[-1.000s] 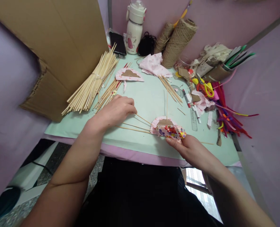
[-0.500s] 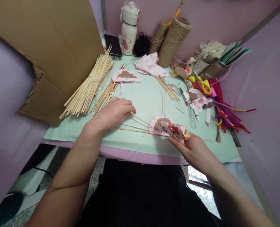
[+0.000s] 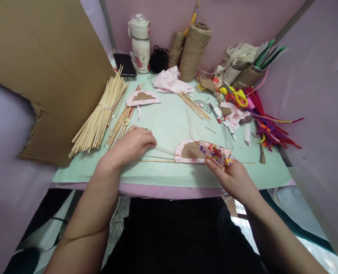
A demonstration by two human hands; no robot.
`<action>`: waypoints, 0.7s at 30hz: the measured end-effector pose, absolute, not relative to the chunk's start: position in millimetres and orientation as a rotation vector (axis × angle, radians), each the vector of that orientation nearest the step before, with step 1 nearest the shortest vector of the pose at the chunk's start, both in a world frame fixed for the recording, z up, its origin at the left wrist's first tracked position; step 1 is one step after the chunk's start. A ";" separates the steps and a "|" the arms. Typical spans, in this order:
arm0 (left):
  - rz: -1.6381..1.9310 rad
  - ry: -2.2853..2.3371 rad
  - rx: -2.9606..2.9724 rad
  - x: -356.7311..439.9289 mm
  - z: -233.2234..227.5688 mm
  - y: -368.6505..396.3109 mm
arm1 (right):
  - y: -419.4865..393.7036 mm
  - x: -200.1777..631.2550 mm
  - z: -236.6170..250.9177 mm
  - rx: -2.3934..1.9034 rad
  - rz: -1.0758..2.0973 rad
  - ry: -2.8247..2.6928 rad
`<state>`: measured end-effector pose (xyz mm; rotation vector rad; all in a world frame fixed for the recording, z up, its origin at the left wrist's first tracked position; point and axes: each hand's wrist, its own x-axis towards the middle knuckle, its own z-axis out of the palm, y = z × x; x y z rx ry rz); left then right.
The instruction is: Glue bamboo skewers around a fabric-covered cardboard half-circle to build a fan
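Near edge of the mat (image 3: 169, 125): both hands work here, close to the person's body.
Left hand (image 3: 130, 146): palm down on the mat, fingers curled shut, pressing on the outer ends of the sticks (image 3: 157, 154).
Sticks: three thin bamboo ones lie fanned, running from under the left hand to the fan piece, where their far ends disappear under it.
Fan piece (image 3: 190, 151): a half-round of brown card edged in pink cloth, flat on the mat between the two hands.
Two more sticks (image 3: 189, 125): these point away from the fan piece's top edge, toward the far side.
Right hand (image 3: 231, 179): fingers pinched on the floral cloth (image 3: 217, 153), thumb under it as far as I can see.
Floral cloth: a bunched strip, red and yellow print, held just off the fan piece's right end and touching it.
Stick bundle (image 3: 100, 114): big tied sheaf, left of the mat, leaning onto the cardboard (image 3: 43, 64).
Second fan piece (image 3: 142, 97): lies farther back, well apart from the hands.
Back row: bottle (image 3: 140, 42), phone (image 3: 124, 64), twine cones (image 3: 193, 51).
Right side: scissors (image 3: 236, 97), pens (image 3: 223, 120), pipe cleaners (image 3: 268, 127), all in a heap.
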<state>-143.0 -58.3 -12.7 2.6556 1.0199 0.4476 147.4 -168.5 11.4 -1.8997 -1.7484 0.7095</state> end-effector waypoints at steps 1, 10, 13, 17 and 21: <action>0.440 1.017 2.653 -143.0 -12.2 -58.4 | -168.5 148.4 9.8 -1.896 0.705 -1.750; 0.357 1.005 2.656 -143.5 -12.8 -57.5 | -169.0 152.3 6.3 -1.906 0.716 -1.725; 0.339 1.011 2.666 -143.2 -12.7 -57.9 | -168.7 152.4 6.1 -1.902 0.709 -1.718; 0.336 1.019 2.690 -142.7 -12.7 -59.1 | -168.9 152.1 5.5 -1.909 0.728 -1.709; 0.344 1.022 2.696 -143.7 -14.3 -58.8 | -169.4 152.0 4.8 -1.898 0.731 -1.697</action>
